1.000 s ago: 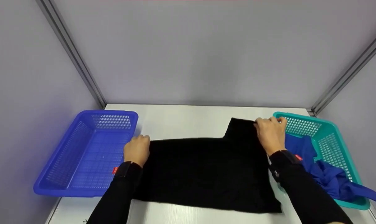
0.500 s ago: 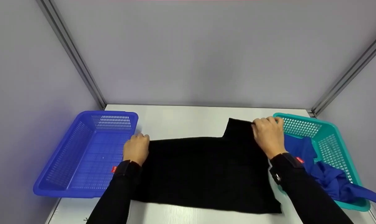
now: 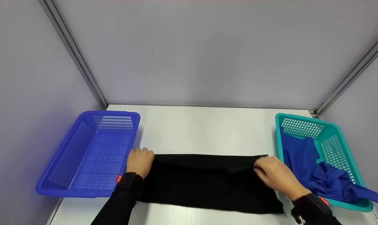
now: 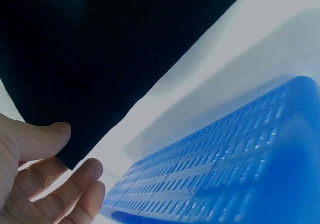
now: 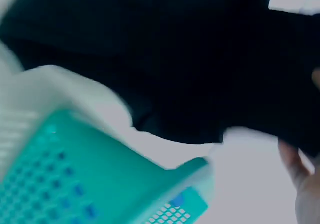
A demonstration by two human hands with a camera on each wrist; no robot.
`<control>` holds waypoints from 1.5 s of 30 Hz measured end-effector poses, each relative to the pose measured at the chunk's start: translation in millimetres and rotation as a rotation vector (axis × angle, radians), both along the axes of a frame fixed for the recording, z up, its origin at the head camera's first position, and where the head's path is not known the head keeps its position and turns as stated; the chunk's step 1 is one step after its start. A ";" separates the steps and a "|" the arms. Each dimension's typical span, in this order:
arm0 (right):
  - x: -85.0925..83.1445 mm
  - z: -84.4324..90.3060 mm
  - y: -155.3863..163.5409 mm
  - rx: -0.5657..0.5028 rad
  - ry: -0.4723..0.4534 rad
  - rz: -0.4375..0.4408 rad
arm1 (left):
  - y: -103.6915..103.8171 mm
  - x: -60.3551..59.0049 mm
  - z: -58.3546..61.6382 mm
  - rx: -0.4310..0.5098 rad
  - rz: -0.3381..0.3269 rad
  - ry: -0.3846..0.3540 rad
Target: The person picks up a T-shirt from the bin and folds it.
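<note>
A black T-shirt (image 3: 204, 184) lies doubled over on the white table, its far part lifted and folding toward the person. My left hand (image 3: 140, 162) pinches its far left corner; in the left wrist view the thumb (image 4: 42, 141) lies on top of the cloth and the fingers are beneath. At the other end my right hand (image 3: 276, 175) pinches the sleeve part, thumb tucked under in the head view. Blurred in the right wrist view, the shirt's dark cloth (image 5: 175, 68) hangs between that hand and the green basket. The sleeve itself is hidden in the fold.
To the left stands a blue plastic basket (image 3: 59, 150) with slotted walls, close beside my left hand. A green basket (image 3: 340, 140) on the right holds crumpled blue cloth (image 3: 301, 154), one end draped over its rim. Grey panels (image 3: 207, 53) enclose the table (image 3: 204, 128) at back and sides.
My right hand has moved down toward the person with the sleeve end, and the shirt's far edge has come nearer and folded over. The left hand has shifted slightly nearer, still gripping its corner.
</note>
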State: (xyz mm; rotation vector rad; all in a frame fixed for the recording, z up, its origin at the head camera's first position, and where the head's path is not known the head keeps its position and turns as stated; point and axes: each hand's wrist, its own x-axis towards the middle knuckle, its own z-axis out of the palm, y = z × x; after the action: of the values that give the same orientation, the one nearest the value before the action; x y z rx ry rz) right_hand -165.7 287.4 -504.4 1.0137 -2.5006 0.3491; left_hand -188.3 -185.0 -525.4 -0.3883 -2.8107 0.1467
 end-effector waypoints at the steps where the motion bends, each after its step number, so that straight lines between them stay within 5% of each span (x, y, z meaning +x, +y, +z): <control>1: 4.0 -2.6 2.4 0.003 -0.013 0.030 | 0.4 1.4 -1.2 -0.004 -0.004 0.019; 4: 14.9 -11.2 8.4 0.010 -0.058 0.116 | 1.5 5.5 -5.2 -0.013 -0.003 0.047; 8: 26.1 -23.7 12.8 0.033 -0.149 0.198 | 3.2 9.9 -10.8 -0.045 0.040 -0.020; 14: 40.0 -40.8 16.1 0.085 -0.292 0.184 | 12.6 14.8 -16.7 -0.075 0.034 -0.059; 17: 47.3 -51.2 11.5 0.087 -0.268 0.125 | 18.5 18.8 -22.2 -0.029 -0.056 -0.112; 20: 55.5 -63.5 2.8 0.100 -0.223 0.029 | 21.8 25.1 -31.7 0.042 -0.141 -0.256; 24: 63.9 -77.3 -11.0 0.157 -0.238 -0.131 | 21.3 34.2 -43.7 0.157 -0.144 -0.391; 27: 66.5 -82.9 -23.7 0.215 -0.242 -0.245 | 18.4 38.7 -49.3 0.210 -0.129 -0.395; 36: 51.7 -92.5 -56.6 0.281 -0.053 -0.498 | 23.8 46.0 -56.3 0.219 -0.085 -0.359; 39: 41.1 -95.9 -61.9 0.273 -0.178 -0.550 | 29.8 50.0 -60.3 0.200 -0.099 -0.322; 45: 15.5 -95.9 -62.1 0.143 -0.606 -0.517 | 43.0 55.4 -70.1 0.153 -0.210 -0.264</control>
State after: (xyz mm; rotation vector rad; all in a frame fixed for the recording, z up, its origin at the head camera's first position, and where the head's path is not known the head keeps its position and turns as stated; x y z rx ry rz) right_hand -150.2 225.3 -600.4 0.2844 -3.2434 0.3536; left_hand -132.9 -142.0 -595.5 -0.7074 -2.9852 -0.1775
